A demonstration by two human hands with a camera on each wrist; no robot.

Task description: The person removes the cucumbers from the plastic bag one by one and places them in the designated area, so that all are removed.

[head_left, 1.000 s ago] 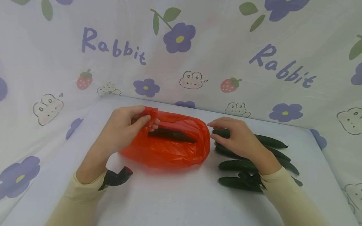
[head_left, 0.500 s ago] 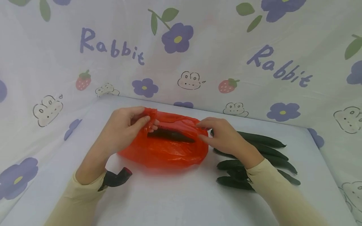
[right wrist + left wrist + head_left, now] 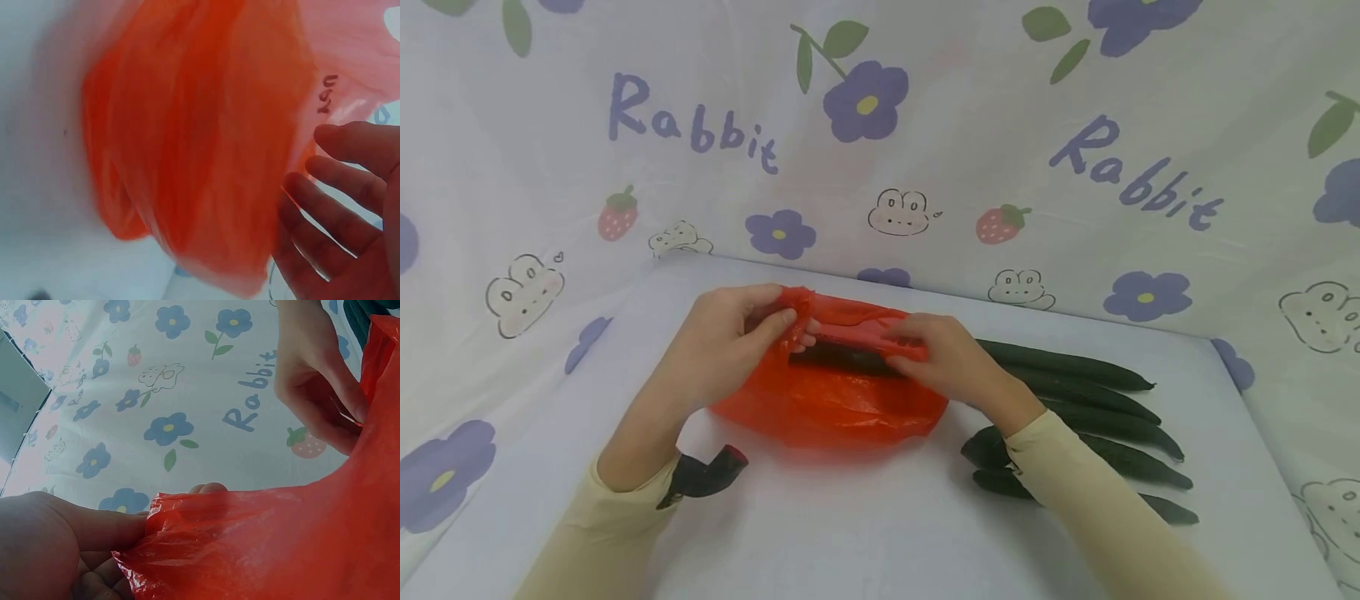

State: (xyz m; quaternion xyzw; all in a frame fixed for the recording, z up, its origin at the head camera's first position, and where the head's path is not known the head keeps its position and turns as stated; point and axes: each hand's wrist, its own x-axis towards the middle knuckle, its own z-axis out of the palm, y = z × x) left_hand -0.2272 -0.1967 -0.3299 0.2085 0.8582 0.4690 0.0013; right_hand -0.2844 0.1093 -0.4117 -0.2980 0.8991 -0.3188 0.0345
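Note:
A red plastic bag (image 3: 850,408) lies on the white table with a dark green cucumber (image 3: 842,358) in its mouth. At the bag's upper left, my left hand (image 3: 722,342) pinches the gathered rim between thumb and fingers. My right hand (image 3: 955,358) is at the bag's right side, fingertips touching the edge, with thumb and fingers apart. The right wrist view shows those loosely bent fingers (image 3: 331,194) beside the film. Part of the cucumber is hidden by the bag and both hands.
Several cucumbers (image 3: 1090,417) lie side by side on the table right of the bag, partly under my right forearm. A white cloth (image 3: 910,158) with flowers and rabbits hangs behind the table (image 3: 850,525). A dark wrist mount (image 3: 707,475) sticks out from the left sleeve.
My right hand has moved left from beside the cucumbers onto the bag's right edge. The bag's mouth has narrowed there. My left hand stays at the rim.

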